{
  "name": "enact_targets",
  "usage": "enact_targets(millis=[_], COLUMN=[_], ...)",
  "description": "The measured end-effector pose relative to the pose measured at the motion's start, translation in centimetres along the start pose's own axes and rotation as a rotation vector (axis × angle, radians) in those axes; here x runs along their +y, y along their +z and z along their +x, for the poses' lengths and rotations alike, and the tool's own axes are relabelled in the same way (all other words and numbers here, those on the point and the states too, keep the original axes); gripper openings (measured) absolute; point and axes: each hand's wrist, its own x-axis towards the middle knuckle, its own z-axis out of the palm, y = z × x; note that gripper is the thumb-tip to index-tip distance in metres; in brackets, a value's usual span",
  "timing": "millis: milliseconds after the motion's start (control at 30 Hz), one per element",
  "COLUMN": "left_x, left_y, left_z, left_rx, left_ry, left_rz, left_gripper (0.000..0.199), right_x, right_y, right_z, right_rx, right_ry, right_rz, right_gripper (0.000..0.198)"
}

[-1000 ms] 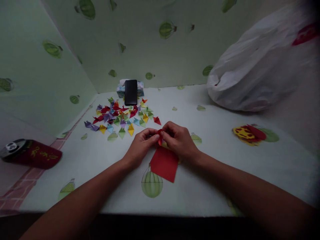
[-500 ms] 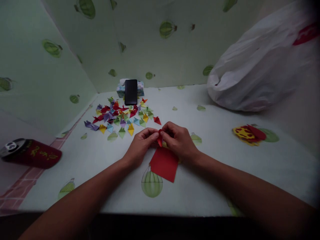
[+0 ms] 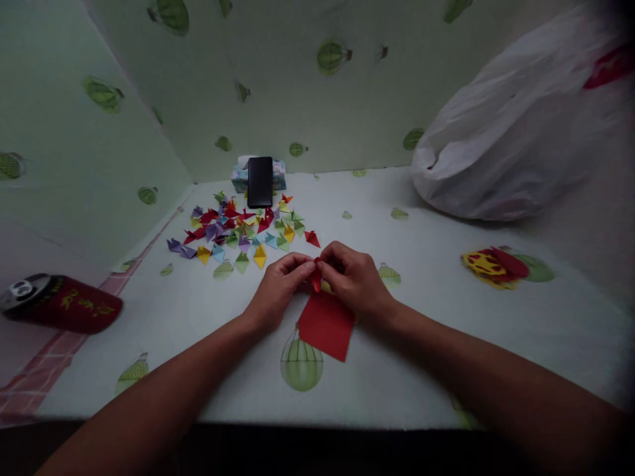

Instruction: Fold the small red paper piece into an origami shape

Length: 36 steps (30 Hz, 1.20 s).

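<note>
Between the fingertips of both hands is a small folded red paper (image 3: pixel 316 280), partly covered by the fingers. My left hand (image 3: pixel 282 285) pinches it from the left with thumb and forefinger. From the other side my right hand (image 3: pixel 354 277) pinches it too, fingers curled. Just below the hands, square sheets of red paper (image 3: pixel 327 327) lie flat on the table, with a bit of yellow showing at their upper edge. Beyond my left hand spreads a heap of folded paper cranes (image 3: pixel 243 231) in several colours.
A black phone (image 3: pixel 260 182) leans on a tissue box (image 3: pixel 240 178) at the back. A red drink can (image 3: pixel 64 304) is at far left. On the right are a white plastic bag (image 3: pixel 486 145) and yellow and red cut pieces (image 3: pixel 489 264). A balloon-patterned cloth covers the table (image 3: pixel 238 390).
The fingers have shifted very slightly around the folded red paper, whose visible lower part has turned a little. Everything else stays where it was.
</note>
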Motion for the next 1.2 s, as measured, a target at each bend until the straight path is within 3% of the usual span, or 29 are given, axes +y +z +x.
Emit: enact_targets(millis=[700,1200], left_x=[0.09,0.14], left_y=[-0.35,0.05], left_z=[0.0,0.02], left_rx=[-0.033,0.008], left_ry=[0.052,-0.06], left_rz=[0.121,-0.06], left_gripper=[0.016,0.024], right_x=[-0.25,-0.05], right_y=[-0.15,-0.05], right_z=[-0.01,-0.02], right_rx=[-0.047,-0.031], right_ry=[0.033,0.0], right_rz=[0.014,-0.003], right_gripper=[0.012,0.012])
